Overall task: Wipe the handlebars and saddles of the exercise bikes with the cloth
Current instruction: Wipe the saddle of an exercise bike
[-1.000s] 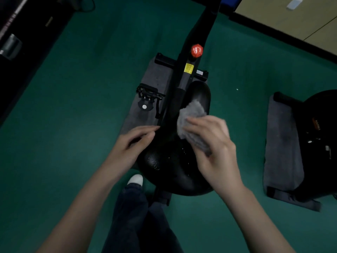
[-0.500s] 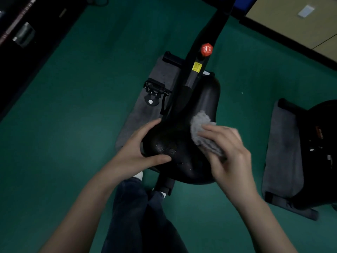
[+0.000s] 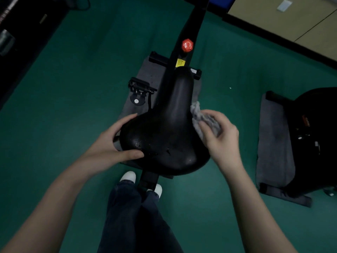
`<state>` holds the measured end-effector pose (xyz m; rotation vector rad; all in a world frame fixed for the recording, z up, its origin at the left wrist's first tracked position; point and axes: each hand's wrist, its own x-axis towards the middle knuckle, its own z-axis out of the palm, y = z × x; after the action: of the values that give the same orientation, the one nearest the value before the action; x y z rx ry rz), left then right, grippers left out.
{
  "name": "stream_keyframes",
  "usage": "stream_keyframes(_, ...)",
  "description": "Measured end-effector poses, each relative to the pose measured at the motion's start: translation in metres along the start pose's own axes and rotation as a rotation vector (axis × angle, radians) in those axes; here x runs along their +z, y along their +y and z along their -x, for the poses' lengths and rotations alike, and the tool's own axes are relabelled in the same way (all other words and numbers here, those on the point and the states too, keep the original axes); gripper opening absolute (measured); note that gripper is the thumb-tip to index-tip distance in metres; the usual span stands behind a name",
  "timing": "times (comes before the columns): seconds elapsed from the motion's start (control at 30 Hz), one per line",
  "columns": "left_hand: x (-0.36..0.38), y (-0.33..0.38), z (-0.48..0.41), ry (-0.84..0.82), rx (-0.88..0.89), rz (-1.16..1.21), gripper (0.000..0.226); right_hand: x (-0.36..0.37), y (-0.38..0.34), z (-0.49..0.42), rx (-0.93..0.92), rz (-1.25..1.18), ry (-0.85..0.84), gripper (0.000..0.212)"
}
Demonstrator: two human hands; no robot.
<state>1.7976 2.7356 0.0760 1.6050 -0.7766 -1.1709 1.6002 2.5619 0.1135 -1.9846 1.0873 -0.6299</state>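
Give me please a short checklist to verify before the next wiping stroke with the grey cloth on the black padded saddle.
1. Grip: the right hand holds the crumpled grey cloth: ok.
2. Contact: the cloth touches the right edge of the black padded saddle: ok.
3. Support: the left hand grips the saddle, thumb on top and fingers round its left edge: ok.
4. Wide rear of the saddle dry: not ok, shiny droplets show near the left thumb.
5. Handlebars wiped: cannot tell, they are out of view.
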Motion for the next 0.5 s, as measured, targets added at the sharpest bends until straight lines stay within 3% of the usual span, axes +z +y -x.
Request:
stream_keyframes(0.13, 0.002, -0.001, 0.0, -0.004, 0.013, 0.025, 0.092, -0.007, 0.024, -0.018, 0.303, -0.405, -0.15, 0.015)
stream_keyframes(0.27, 0.002, -0.002, 0.001, -0.009, 0.016, 0.054, 0.095, -0.011, 0.043, -0.015, 0.483, -0.651, -0.18, 0.016)
stream_keyframes(0.37, 0.002, -0.004, -0.001, -0.007, 0.031, 0.053, 0.092, -0.009, 0.051, 0.001, 0.526, -0.764, -0.068, 0.017)
stream_keyframes(0.5, 0.002, -0.006, -0.001, -0.008, 0.053, 0.035, 0.088, 0.002, 0.048, 0.04, 0.494, -0.716, 0.216, 0.017)
